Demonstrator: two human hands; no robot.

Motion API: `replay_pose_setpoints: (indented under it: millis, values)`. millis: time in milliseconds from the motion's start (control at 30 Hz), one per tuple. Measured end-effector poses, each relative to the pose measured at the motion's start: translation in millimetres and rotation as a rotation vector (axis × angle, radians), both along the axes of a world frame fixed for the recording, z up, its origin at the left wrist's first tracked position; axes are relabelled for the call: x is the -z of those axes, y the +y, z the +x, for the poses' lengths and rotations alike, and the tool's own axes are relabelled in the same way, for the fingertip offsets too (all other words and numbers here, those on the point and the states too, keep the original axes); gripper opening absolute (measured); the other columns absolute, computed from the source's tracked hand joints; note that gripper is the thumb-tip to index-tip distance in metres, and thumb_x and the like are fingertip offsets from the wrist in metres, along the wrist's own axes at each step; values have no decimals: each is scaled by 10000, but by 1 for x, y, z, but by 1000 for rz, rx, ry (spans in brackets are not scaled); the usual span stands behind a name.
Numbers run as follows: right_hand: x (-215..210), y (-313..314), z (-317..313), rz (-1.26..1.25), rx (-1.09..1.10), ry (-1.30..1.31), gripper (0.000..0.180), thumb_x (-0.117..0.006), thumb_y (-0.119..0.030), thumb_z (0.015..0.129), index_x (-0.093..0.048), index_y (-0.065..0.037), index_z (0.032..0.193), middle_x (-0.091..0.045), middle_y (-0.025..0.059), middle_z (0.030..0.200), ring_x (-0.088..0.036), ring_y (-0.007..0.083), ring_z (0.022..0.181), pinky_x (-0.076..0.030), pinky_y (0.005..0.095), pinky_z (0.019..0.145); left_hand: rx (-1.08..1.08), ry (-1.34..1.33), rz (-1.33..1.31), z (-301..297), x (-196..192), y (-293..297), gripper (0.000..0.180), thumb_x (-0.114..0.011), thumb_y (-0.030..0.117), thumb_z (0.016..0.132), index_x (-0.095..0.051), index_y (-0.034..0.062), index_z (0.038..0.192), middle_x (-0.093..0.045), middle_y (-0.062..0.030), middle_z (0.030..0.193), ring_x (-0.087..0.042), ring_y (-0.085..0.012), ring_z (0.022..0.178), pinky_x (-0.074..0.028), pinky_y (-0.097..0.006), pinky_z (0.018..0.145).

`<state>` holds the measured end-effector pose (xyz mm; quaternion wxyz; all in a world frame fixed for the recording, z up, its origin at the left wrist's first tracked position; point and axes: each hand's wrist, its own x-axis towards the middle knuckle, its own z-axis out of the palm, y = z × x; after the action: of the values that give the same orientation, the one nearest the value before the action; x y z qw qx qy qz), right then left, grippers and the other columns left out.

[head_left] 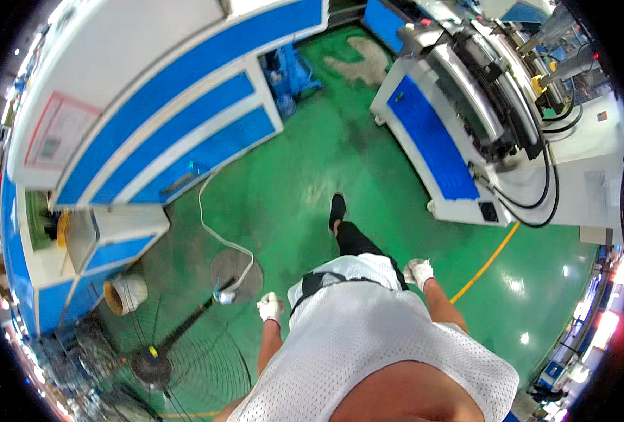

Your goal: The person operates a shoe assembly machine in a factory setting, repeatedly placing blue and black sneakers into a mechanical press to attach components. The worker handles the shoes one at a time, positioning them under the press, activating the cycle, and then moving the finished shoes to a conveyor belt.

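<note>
My left hand [270,307], in a white work glove, hangs beside my body with its fingers curled in; no object shows in it. The floor fan [151,367] and its round base [236,276] are the nearest things to it. On my other side my right hand [418,272], also gloved in white, hangs by my hip. Its fingers are bent in and nothing shows in them. Neither hand touches a machine. One foot in a black shoe [337,209] is stretched forward on the green floor [305,169].
A blue and white machine [178,119] stands at the left, another machine [438,148] with black hoses at the right. A pale cable [205,211] trails over the floor to the fan base. A white bucket [127,294] stands left. A yellow line [486,261] crosses the floor.
</note>
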<state>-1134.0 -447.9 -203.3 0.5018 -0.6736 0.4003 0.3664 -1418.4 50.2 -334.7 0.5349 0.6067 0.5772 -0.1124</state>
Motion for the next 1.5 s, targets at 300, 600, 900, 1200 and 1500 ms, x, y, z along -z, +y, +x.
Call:
replay_pose_setpoints:
  millis: [300, 600, 900, 1200, 1500]
  values:
    - [-13, 82, 268, 169, 94, -154, 337, -580, -109, 980, -502, 27, 1279, -643, 118, 900, -653, 228, 701, -587, 374, 600, 431, -455, 55, 512, -179, 51, 340, -617, 216, 1001, -595, 10, 1270, -681, -115, 1134, -663, -195, 976, -534, -337, 890]
    - [-27, 126, 394, 0, 161, -233, 428, -563, -90, 913, -522, -21, 1333, -681, 150, 909, -687, 258, 696, -575, 372, 597, 1237, -549, 94, 855, -215, -62, 436, -640, 371, 956, -627, 64, 1264, -695, -148, 1209, -663, -267, 1132, -485, -383, 1002]
    - [91, 83, 321, -575, -1193, 125, 343, -564, -244, 950, -597, -143, 1276, -705, 126, 1077, -697, 309, 917, -568, 500, 770, 958, -614, -60, 1091, -233, -236, 469, -628, 380, 965, -598, 33, 1278, -644, -189, 1243, -619, -317, 1136, -479, -410, 992]
    - [96, 99, 431, -650, -498, -115, 236, -511, -167, 952, -707, -91, 1060, -721, 169, 1094, -694, 352, 1000, -547, 481, 780, 1108, -188, 197, 1261, -86, -188, 466, -582, 471, 931, -662, 115, 1221, -657, -163, 1233, -626, -328, 1146, -471, -461, 999]
    - [69, 140, 561, -221, -121, 181, 317, -520, -307, 946, -707, -102, 1100, -710, 196, 1111, -670, 383, 1057, -525, 483, 851, 1321, -83, 318, 1402, -57, -40, 476, -599, 473, 910, -672, 106, 1204, -639, -209, 1255, -593, -366, 1209, -468, -436, 1021]
